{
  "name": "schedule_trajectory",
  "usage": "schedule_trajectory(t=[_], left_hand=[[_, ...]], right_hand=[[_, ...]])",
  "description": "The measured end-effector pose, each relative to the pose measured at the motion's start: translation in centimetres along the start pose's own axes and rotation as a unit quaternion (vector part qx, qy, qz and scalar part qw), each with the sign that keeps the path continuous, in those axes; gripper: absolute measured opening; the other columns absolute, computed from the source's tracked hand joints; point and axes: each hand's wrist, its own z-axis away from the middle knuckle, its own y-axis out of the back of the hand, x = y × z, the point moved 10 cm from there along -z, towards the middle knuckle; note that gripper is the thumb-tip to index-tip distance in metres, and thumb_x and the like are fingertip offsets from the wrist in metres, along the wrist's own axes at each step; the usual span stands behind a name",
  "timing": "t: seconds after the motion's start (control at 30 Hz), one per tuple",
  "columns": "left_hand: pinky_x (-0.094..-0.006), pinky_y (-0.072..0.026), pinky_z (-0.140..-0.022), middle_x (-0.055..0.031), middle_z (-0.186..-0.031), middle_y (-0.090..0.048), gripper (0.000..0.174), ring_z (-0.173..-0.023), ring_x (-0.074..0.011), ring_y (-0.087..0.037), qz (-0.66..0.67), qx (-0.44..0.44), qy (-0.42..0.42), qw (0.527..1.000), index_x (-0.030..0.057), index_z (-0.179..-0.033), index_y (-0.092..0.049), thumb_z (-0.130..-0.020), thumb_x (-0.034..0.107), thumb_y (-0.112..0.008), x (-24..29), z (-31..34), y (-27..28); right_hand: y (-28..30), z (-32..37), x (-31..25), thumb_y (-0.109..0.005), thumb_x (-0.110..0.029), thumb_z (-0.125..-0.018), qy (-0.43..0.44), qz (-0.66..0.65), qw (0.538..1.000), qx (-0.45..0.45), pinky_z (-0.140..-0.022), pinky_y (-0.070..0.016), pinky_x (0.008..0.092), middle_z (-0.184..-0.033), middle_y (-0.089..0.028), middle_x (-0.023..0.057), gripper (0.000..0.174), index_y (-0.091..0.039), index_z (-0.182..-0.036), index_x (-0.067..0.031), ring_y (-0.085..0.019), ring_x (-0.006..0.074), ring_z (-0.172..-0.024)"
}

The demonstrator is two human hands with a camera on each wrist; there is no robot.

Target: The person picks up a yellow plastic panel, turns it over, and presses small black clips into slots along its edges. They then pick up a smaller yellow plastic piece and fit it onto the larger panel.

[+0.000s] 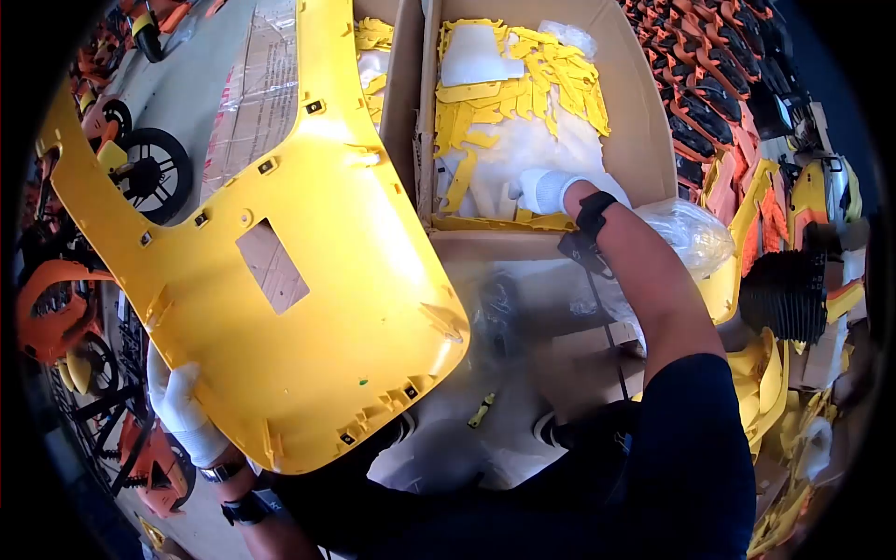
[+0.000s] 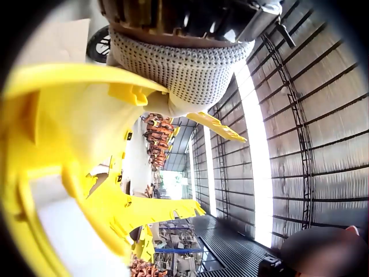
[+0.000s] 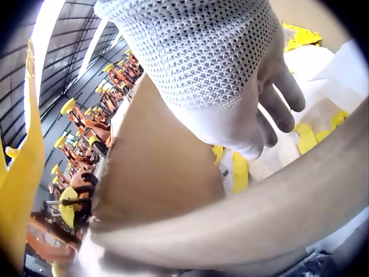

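The white-gloved left hand grips the lower left edge of a large yellow panel, whose inner side with clips and a rectangular opening faces the head camera. In the left wrist view the glove lies against the panel, and a narrow yellow strip juts out beyond it. Inside a cardboard box, the gloved right hand reaches over white sheets and small yellow parts. Its fingers hang loosely bent in the right wrist view, with nothing seen in them.
The box's near wall stands below the right forearm. Clear plastic wrap bulges beside that arm. Orange parts are stacked at upper right, yellow shells at right. A wheel and flattened cardboard lie at left.
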Motion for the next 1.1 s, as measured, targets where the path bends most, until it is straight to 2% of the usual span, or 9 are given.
schedule_trajectory(t=[0.13, 0.2, 0.33, 0.37, 0.47, 0.53, 0.67, 0.9, 1.1], left_hand=[[-0.0327, -0.0495, -0.097, -0.0167, -0.134, -0.059, 0.068, -0.113, -0.0256, -0.062, -0.053, 0.043, 0.012, 0.998, -0.0062, -0.147, -0.04, -0.082, 0.01, -0.05, -1.1, 0.1, 1.8], [-0.0301, -0.0495, -0.094, -0.0177, -0.131, -0.058, 0.069, -0.112, -0.0246, -0.062, -0.039, 0.055, 0.017, 0.998, -0.0078, -0.147, -0.039, -0.079, 0.004, -0.049, -1.5, 0.1, 1.9], [-0.0314, -0.044, -0.102, -0.016, -0.137, -0.056, 0.067, -0.12, -0.0245, -0.057, -0.101, 0.043, 0.029, 0.994, -0.0053, -0.149, -0.038, -0.088, 0.018, -0.052, -1.8, 0.1, 1.9], [-0.0323, -0.0428, -0.104, -0.0163, -0.137, -0.056, 0.068, -0.121, -0.0253, -0.057, -0.094, 0.047, 0.032, 0.994, -0.006, -0.149, -0.038, -0.087, 0.018, -0.054, -1.9, 0.2, 1.4], [-0.0326, -0.0432, -0.104, -0.0167, -0.137, -0.056, 0.068, -0.122, -0.0254, -0.057, -0.066, 0.045, 0.016, 0.997, -0.0062, -0.148, -0.039, -0.086, 0.016, -0.055, -2.5, 0.1, 1.9], [-0.0326, -0.0465, -0.101, -0.0176, -0.136, -0.058, 0.07, -0.12, -0.0252, -0.059, -0.042, 0.055, 0.01, 0.998, -0.0064, -0.147, -0.042, -0.08, 0.01, -0.055, -2.4, -0.2, 1.4], [-0.035, -0.0491, -0.101, -0.0194, -0.136, -0.058, 0.077, -0.118, -0.0274, -0.062, -0.021, 0.081, 0.01, 0.996, -0.0081, -0.146, -0.043, -0.071, 0.004, -0.055, -1.6, 0.1, 0.6], [-0.0345, -0.0487, -0.102, -0.0193, -0.136, -0.058, 0.077, -0.119, -0.0267, -0.062, -0.014, 0.072, 0.01, 0.997, -0.0138, -0.142, -0.045, -0.067, 0.003, -0.055, -1.3, 0.2, 0.0], [-0.0332, -0.0475, -0.103, -0.0186, -0.14, -0.056, 0.077, -0.122, -0.0253, -0.061, -0.043, 0.077, 0.012, 0.996, -0.0151, -0.141, -0.045, -0.067, 0.004, -0.055, -1.6, -0.4, 0.2]], right_hand=[[-5.1, -3.6, 3.8, -0.065, -0.026, -0.085, 0.05, 0.101, 0.988, -0.108, -0.098, -0.0494, 0.0445, -0.119, -0.07, 0.0169, 0.05, -0.063, -0.134, -0.0167, -0.065, 0.037, -0.11], [-6.8, -3.3, 6.8, -0.068, -0.03, -0.084, -0.098, -0.005, 0.964, -0.246, -0.1, -0.047, 0.044, -0.13, -0.063, 0.0203, 0.065, -0.049, -0.145, -0.0193, -0.061, 0.0374, -0.118], [-8.8, -5.4, 7.8, -0.068, -0.031, -0.086, 0.01, 0.051, 0.994, -0.092, -0.102, -0.0458, 0.0455, -0.134, -0.06, 0.0205, 0.07, -0.041, -0.149, -0.0193, -0.058, 0.041, -0.122], [-9.1, -5.4, 9.1, -0.071, -0.036, -0.084, -0.075, -0.012, 0.989, -0.129, -0.104, -0.0439, 0.048, -0.134, -0.059, 0.0249, 0.069, -0.045, -0.145, -0.0168, -0.054, 0.0417, -0.126], [-9.1, -7.1, 9.4, -0.071, -0.038, -0.082, -0.028, -0.025, 0.995, -0.089, -0.102, -0.0462, 0.0447, -0.129, -0.062, 0.0227, 0.063, -0.054, -0.138, -0.0143, -0.058, 0.0406, -0.121], [-8.0, -6.1, 8.3, -0.073, -0.039, -0.08, -0.028, -0.035, 0.993, -0.11, -0.102, -0.0462, 0.0433, -0.127, -0.064, 0.0215, 0.061, -0.059, -0.133, -0.0108, -0.059, 0.0398, -0.119], [-6.1, -6.8, 9.4, -0.071, -0.036, -0.08, 0.02, -0.157, 0.986, 0.054, -0.108, -0.0429, 0.0399, -0.143, -0.054, 0.0206, 0.065, -0.059, -0.137, -0.0077, -0.055, 0.0384, -0.127], [-6.3, -6.8, 8.5, -0.072, -0.03, -0.079, 0.016, -0.138, 0.99, -0.003, -0.105, -0.047, 0.0389, -0.141, -0.055, 0.0222, 0.06, -0.062, -0.133, -0.0041, -0.059, 0.0356, -0.121], [-7.0, -6.6, 9.3, -0.073, -0.021, -0.077, -0.066, -0.345, 0.936, -0.02, -0.1, -0.0492, 0.0409, -0.13, -0.06, 0.0218, 0.053, -0.064, -0.127, -0.007, -0.064, 0.0374, -0.11]])
